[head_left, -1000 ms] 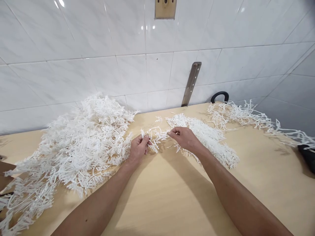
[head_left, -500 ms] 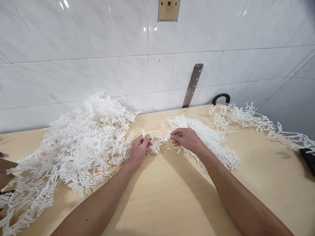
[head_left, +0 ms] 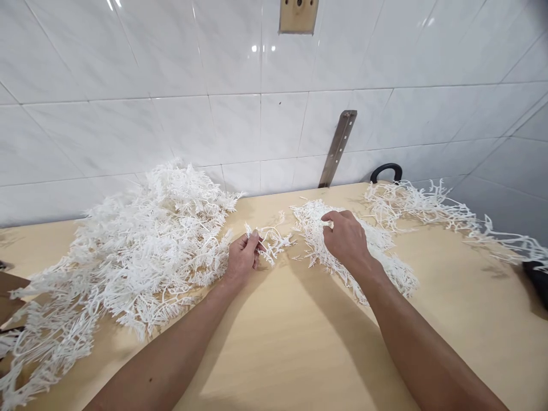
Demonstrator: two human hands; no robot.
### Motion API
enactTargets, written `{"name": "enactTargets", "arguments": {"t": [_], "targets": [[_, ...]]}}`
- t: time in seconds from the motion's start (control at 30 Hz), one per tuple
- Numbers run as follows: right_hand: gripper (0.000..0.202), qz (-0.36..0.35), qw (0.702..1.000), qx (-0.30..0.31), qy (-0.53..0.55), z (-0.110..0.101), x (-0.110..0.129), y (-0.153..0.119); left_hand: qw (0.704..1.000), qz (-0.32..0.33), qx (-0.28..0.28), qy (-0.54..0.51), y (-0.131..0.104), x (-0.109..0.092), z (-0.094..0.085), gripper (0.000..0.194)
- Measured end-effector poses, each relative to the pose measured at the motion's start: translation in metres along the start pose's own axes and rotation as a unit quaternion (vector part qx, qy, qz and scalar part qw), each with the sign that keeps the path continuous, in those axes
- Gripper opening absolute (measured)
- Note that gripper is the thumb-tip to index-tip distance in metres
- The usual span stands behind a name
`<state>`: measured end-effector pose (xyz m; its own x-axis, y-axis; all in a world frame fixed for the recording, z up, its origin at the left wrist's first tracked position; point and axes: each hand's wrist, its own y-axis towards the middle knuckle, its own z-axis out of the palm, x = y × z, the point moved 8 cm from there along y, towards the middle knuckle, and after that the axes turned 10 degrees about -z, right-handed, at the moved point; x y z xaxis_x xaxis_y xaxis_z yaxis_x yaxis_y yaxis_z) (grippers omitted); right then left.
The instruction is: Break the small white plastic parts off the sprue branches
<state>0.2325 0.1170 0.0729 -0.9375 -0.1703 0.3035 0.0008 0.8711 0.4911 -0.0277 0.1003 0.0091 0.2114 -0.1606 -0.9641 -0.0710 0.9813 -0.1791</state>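
Nearest, the left forearm point(head_left: 171, 351) and the right forearm point(head_left: 423, 342) are entering from the lower border, and a wedge of wooden tabletop point(head_left: 265, 342) is giving room for moving between them; a further stretch is opening to the right of the right forearm. At the left border, a brown item point(head_left: 11, 294) is lying cropped beside white strands; whether it is serving as a container cannot be told. At the right border, a dark item point(head_left: 537, 285) is likewise being cropped.

At middle distance, the left hand point(head_left: 243, 254) is pinching a white branching sprig point(head_left: 274, 244) between thumb and fingers; the sprig is pointing rightward, its tips staying apart from the right hand. The right hand point(head_left: 346, 237) is hanging over a flattened white pile point(head_left: 311, 225), its fingers curling; whether they are gripping a strand cannot be told. To the left, a larger white heap point(head_left: 154, 245) is spreading toward the tabletop's far edge, a band of wood separating it from the pile. Loose branching strands point(head_left: 411, 202) are trailing along the right side.

Farthest, a black curved handle point(head_left: 386, 169) is rising behind these strands, a perforated metal strip point(head_left: 338, 148) is standing tilted at the far edge, and a tiled wall point(head_left: 171, 131) is bounding the space, bearing a tan plate point(head_left: 298, 17).
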Motion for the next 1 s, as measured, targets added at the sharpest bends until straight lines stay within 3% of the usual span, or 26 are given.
{"name": "enactTargets", "arguments": {"t": [0.1, 0.23, 0.33, 0.43, 0.6, 0.77, 1.0], "targets": [[0.022, -0.064, 0.998, 0.002, 0.02, 0.006, 0.016, -0.003, 1.0, 0.0, 0.0, -0.001, 0.0, -0.001, 0.001, 0.044], [0.026, -0.173, 0.978, 0.096, 0.059, 0.037, 0.062, -0.015, 1.0, 0.005, 0.0, 0.009, -0.001, -0.002, 0.001, 0.044], [0.027, -0.201, 0.968, 0.144, 0.03, 0.054, 0.081, -0.019, 1.0, 0.004, 0.0, 0.012, -0.002, -0.002, 0.001, 0.043], [0.017, -0.198, 0.965, 0.163, 0.045, 0.06, 0.082, -0.016, 1.0, 0.0, 0.004, 0.009, -0.002, -0.002, 0.002, 0.043], [0.004, -0.192, 0.963, 0.143, 0.125, 0.048, 0.07, -0.005, 1.0, 0.006, 0.005, 0.001, -0.001, -0.003, 0.002, 0.043], [0.017, -0.13, 0.957, 0.146, 0.214, 0.034, 0.061, 0.003, 1.0, 0.009, 0.007, -0.001, -0.001, -0.002, 0.002, 0.043], [0.014, -0.033, 0.927, 0.08, 0.365, 0.03, 0.056, 0.005, 1.0, 0.006, 0.008, 0.003, -0.001, -0.001, 0.001, 0.044]]}}
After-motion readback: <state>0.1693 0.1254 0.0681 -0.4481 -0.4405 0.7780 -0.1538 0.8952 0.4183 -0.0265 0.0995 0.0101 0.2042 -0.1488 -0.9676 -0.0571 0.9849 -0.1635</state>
